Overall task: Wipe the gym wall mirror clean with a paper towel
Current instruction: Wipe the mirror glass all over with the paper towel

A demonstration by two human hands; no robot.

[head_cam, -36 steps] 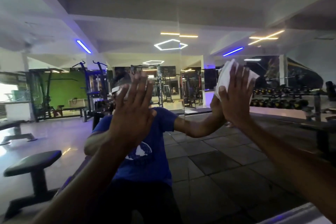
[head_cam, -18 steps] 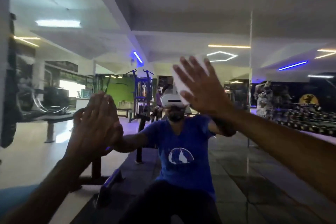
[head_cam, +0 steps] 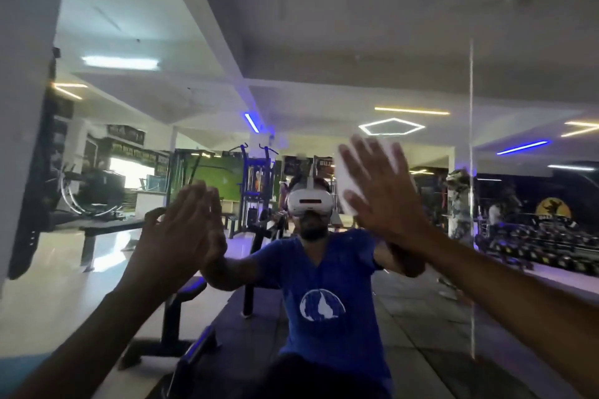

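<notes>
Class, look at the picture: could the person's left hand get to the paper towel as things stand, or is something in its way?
Probably yes. The left hand lies flat on the mirror with nothing in it, and only bare glass separates it from the paper towel, which the right hand presses to the same surface.

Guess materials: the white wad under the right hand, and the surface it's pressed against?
White wad: looks like soft matte paper towel, with a limp rounded edge showing past the spread fingers of the right hand; blur hides any texture. Surface: glossy mirror glass; it reflects the gym and the person, and a vertical panel seam shows.
</notes>
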